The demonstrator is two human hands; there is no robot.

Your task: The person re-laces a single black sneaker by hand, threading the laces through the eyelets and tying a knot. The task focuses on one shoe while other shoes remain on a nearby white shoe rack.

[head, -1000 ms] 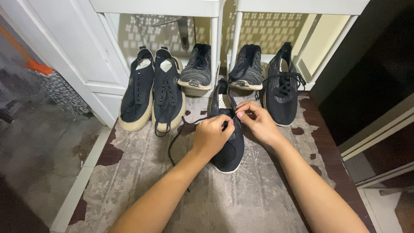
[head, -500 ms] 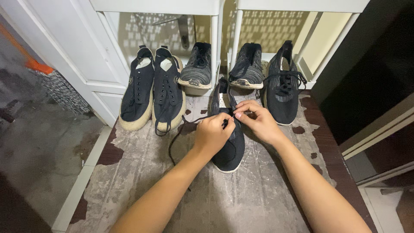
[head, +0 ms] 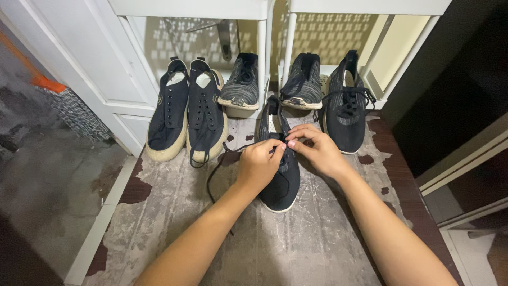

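both hands pinched on the thin black lace [head: 222, 159] of that soft black knit shoe [head: 279, 175]: left hand [head: 259, 165], right hand [head: 317, 151]. floppy stuff, probably best gripped near the eyelets

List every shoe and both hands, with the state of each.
Middle shoe: flat on floor, lace loose.
Left hand: pinching the lace.
Right hand: pinching the lace.
Canvas pair: side by side, laces slack.
Grey pair: on the rack's low shelf.
Right shoe: laced.
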